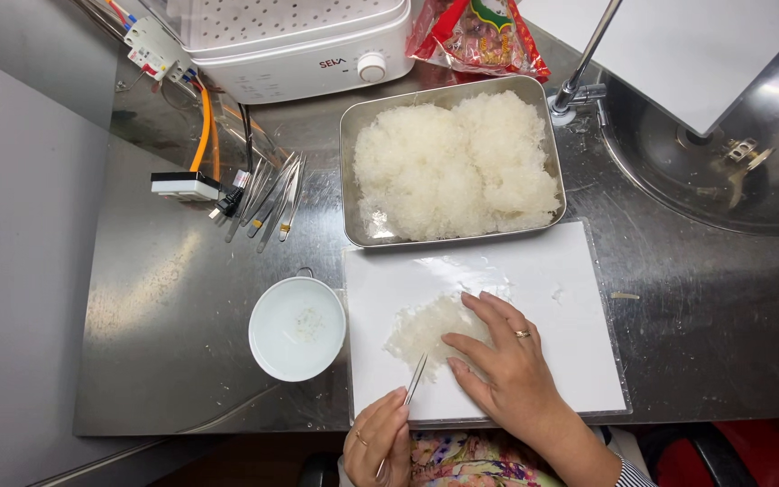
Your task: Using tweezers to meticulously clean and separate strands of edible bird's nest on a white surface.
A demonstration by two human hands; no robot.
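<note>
My left hand [379, 440] is at the near edge and grips thin metal tweezers [415, 379]. Their tips point up at a small flat clump of white translucent shreds [426, 329]. The clump lies on a white cutting board [543, 361]. My right hand [502, 361], with a ring on one finger, rests flat on the clump's right side with its fingers spread and nothing in them. Left of the board stands a round white bowl [297, 327] holding clear liquid and a few white bits. Behind the board is a metal tray [351, 180] heaped with the same white shreds [457, 167].
Several spare tweezers [272, 198] lie left of the tray beside a small power block [187, 186] with orange and black cables. A white appliance [304, 45] and a red packet [480, 36] stand at the back. A tap [583, 63] and round sink [723, 162] are at the right.
</note>
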